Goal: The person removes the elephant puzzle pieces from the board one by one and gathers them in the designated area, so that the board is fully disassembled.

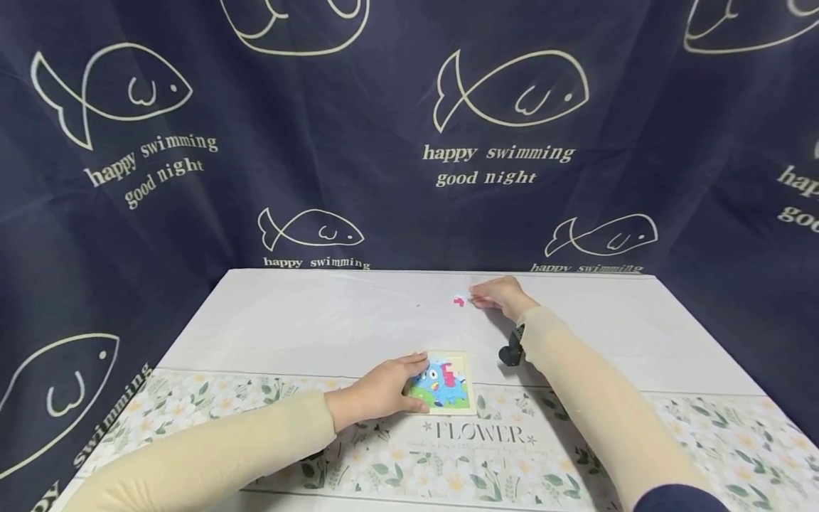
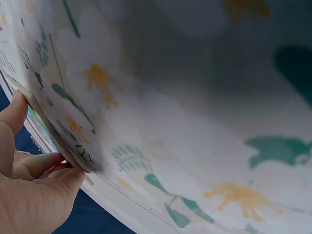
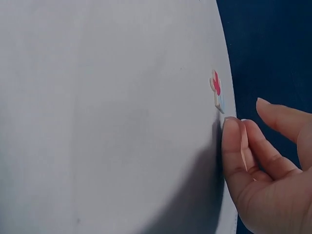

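Note:
A small square jigsaw puzzle point(image 1: 449, 402) with a blue cartoon animal lies in its pale wooden frame near the middle of the table. My left hand point(image 1: 382, 386) grips the frame's left side, thumb at the near edge and fingers at the far edge. In the left wrist view, the thumb point(image 2: 14, 114) and fingers hold the thin board point(image 2: 51, 127) by its rim. Farther back, a loose pink and white puzzle piece point(image 1: 458, 301) lies on the table. My right hand point(image 1: 502, 295) is just right of it, its fingertips close to the piece point(image 3: 216, 89) and nothing visible between them.
The white table point(image 1: 307, 320) carries a flowered band point(image 1: 256, 387) with the word FLOWER along its near part. A dark blue curtain point(image 1: 397, 128) with fish drawings hangs behind the table's far edge. A black wrist camera point(image 1: 510, 350) sits below the right wrist.

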`<state>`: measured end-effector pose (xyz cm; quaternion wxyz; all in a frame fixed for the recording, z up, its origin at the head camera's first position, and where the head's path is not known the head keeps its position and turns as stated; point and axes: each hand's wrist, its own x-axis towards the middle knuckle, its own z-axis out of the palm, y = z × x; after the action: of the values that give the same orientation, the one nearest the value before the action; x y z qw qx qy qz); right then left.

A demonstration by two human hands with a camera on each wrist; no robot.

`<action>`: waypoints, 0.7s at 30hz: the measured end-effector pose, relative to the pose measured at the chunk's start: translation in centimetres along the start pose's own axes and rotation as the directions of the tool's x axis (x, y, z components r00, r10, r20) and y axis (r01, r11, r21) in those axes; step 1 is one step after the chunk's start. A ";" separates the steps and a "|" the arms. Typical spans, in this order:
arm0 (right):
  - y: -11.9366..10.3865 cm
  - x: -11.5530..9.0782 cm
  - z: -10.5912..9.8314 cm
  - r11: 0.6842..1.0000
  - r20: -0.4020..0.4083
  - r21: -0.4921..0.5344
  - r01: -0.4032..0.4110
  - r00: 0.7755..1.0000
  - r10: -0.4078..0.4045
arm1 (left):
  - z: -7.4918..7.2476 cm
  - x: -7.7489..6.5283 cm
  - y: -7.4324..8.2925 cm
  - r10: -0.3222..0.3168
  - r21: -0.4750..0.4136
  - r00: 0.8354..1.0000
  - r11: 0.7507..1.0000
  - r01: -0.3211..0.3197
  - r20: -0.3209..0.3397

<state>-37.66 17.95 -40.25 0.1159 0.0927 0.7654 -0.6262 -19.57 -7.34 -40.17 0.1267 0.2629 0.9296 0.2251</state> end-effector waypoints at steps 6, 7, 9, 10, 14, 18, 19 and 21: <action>-0.2 -1.1 -0.2 0.998 0.074 -0.014 0.069 0.995 -0.068 | 0.0 -0.1 0.0 0.006 -0.005 1.000 1.000 -0.006 0.004; -0.3 -1.3 -0.2 0.997 0.084 -0.016 0.073 0.994 -0.071 | 0.0 -0.1 0.0 0.005 -0.003 1.000 1.000 -0.005 0.004; -0.3 -1.6 -0.1 0.997 0.099 -0.023 0.075 0.992 -0.072 | 0.0 -0.1 0.0 0.007 0.000 1.000 1.000 -0.007 0.005; -0.3 -1.7 -0.1 0.997 0.108 -0.027 0.077 0.991 -0.074 | 0.0 -0.2 0.0 0.009 0.002 1.000 1.000 -0.009 0.005; -0.3 -2.1 0.1 0.995 0.122 -0.056 0.083 0.990 -0.075 | -0.1 -0.2 0.0 0.014 0.012 1.000 1.000 -0.014 0.007; -0.2 -2.6 0.1 0.991 0.132 -0.104 0.087 0.989 -0.073 | -0.1 0.0 -0.1 0.024 0.017 1.000 1.000 -0.024 0.013; -0.2 -2.7 0.1 0.989 0.138 -0.116 0.087 0.988 -0.071 | -0.1 0.0 -0.2 0.026 0.018 1.000 0.999 -0.027 0.014; -0.2 -2.9 0.0 0.988 0.144 -0.127 0.084 0.987 -0.066 | -0.1 0.1 -0.3 0.033 0.022 0.999 0.999 -0.034 0.016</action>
<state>-34.92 17.88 -39.23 0.1513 0.0119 0.7982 -0.5830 -19.83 -7.51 -40.23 0.1270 0.2817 0.9265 0.2148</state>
